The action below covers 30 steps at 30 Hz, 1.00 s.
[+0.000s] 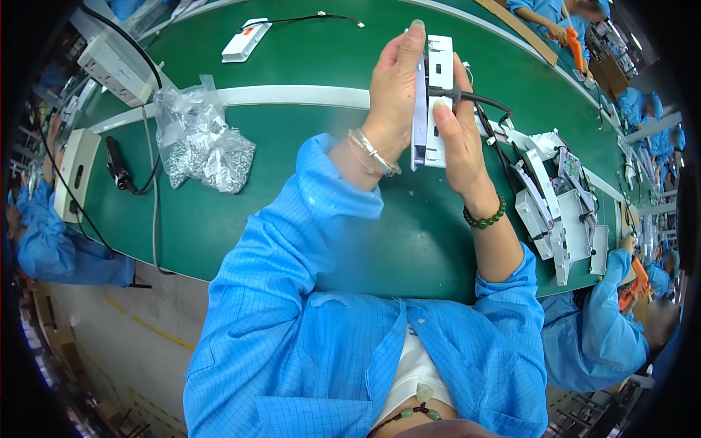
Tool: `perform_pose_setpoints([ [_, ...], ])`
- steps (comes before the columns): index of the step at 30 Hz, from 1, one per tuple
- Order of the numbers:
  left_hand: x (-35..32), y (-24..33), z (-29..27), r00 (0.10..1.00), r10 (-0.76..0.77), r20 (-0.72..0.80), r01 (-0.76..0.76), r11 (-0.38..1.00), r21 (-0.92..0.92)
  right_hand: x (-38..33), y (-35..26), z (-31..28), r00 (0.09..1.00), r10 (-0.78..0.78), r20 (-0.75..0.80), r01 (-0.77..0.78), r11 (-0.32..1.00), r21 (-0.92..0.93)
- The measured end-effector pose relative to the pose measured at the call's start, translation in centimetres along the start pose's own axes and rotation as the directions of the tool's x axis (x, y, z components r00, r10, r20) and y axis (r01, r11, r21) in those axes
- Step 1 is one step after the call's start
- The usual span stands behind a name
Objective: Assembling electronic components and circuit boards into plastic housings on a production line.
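Between my two hands, above the green table, I hold a white plastic housing (438,66) upright on its narrow side. Its two long halves lie face to face, and a black cable (482,98) comes out through a dark grommet at the middle. My left hand (398,87) presses the left half with the palm, thumb up along its top end. My right hand (458,139) grips the other half, thumb on the edge below the grommet and fingers behind it. The inside of the housing is hidden.
Clear bags of small metal screws (212,150) lie on the green table (292,212) at left, near a black plug (117,164) and a power strip (77,175). Several white housings (577,233) are piled at right. A white part with a cable (246,41) lies far off. Co-workers (595,339) sit nearby.
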<state>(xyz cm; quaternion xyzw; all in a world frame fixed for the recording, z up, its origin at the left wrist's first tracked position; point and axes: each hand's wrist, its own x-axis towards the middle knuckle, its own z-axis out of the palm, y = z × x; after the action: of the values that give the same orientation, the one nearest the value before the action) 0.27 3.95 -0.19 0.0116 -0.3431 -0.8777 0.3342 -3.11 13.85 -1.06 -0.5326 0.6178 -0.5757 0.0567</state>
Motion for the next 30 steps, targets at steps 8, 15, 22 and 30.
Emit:
perform_pose_setpoints([
  [8,-0.5,0.4,0.6,0.993,0.070,-0.091,-0.070,0.998,-0.001,-0.4,-0.2,0.2,1.000,0.031,0.008,-0.031,0.999,0.009],
  [15,0.5,-0.2,1.0,0.989,0.129,-0.071,-0.123,0.989,0.083,0.4,0.7,-0.2,0.998,-0.053,0.044,0.052,0.998,0.043],
  [22,-0.6,1.2,-0.5,0.986,0.155,0.064,-0.154,0.988,-0.027,0.4,0.3,0.0,0.941,0.170,0.293,-0.124,0.978,-0.170],
  [30,-3.4,0.6,0.7,0.943,0.259,0.207,-0.323,0.860,0.396,-2.9,-1.5,-1.5,0.938,0.100,0.333,0.045,0.916,-0.399],
])
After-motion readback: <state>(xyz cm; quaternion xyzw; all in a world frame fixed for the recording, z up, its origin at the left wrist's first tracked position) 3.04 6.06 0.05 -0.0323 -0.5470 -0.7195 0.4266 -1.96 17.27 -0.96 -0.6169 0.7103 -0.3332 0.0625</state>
